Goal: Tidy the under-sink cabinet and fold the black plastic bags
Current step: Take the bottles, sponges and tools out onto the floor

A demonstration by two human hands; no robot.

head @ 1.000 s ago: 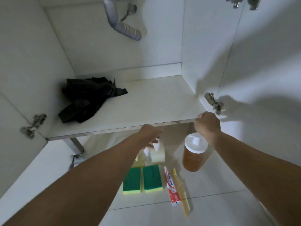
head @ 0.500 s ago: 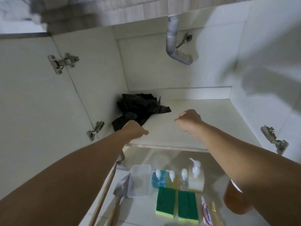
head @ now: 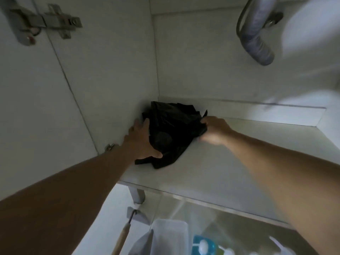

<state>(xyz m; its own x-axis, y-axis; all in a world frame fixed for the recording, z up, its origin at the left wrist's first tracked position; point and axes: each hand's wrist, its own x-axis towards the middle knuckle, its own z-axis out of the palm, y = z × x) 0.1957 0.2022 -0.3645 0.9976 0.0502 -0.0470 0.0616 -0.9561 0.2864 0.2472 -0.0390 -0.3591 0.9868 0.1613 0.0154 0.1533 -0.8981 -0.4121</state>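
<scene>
- Black bags lie crumpled in the cabinet shelf's back-left corner.
- Left hand cups their left side, thumb underneath.
- Right hand pinches their right edge.

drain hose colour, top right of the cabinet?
Grey, ribbed drain hose; head view, the only one.

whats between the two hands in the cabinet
The crumpled black bags on the cabinet floor, in the head view. The left hand cups their left side and the right hand pinches their right edge, nothing else between.
</scene>
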